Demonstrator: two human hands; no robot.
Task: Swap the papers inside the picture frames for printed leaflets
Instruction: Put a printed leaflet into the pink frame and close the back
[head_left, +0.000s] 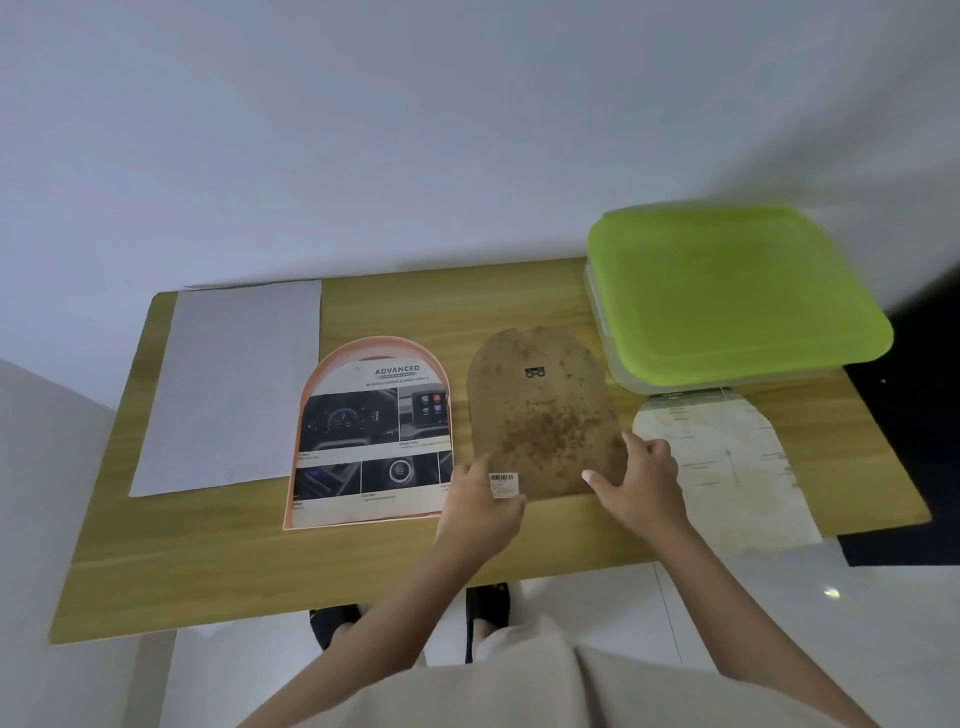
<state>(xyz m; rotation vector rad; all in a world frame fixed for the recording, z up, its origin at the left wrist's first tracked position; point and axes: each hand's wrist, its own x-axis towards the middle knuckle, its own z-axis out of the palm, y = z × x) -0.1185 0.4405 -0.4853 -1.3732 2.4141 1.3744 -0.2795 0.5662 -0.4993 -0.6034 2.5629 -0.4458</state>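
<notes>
The arch-shaped pink picture frame (370, 434), left of centre on the wooden surface (208, 561), already holds a printed car leaflet. Still to refit: the brown speckled backing board (540, 415), centre, left hand (480, 506) and right hand (641, 480) each pinching its lower edge. The removed pale paper (727, 467) lies right; nothing blocks.

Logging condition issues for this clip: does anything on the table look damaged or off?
Yes. The brown arched backing board, held at its near edge by both hands, is heavily speckled with dark brownish spots. The cut paper to its right also looks yellowed and stained.
</notes>
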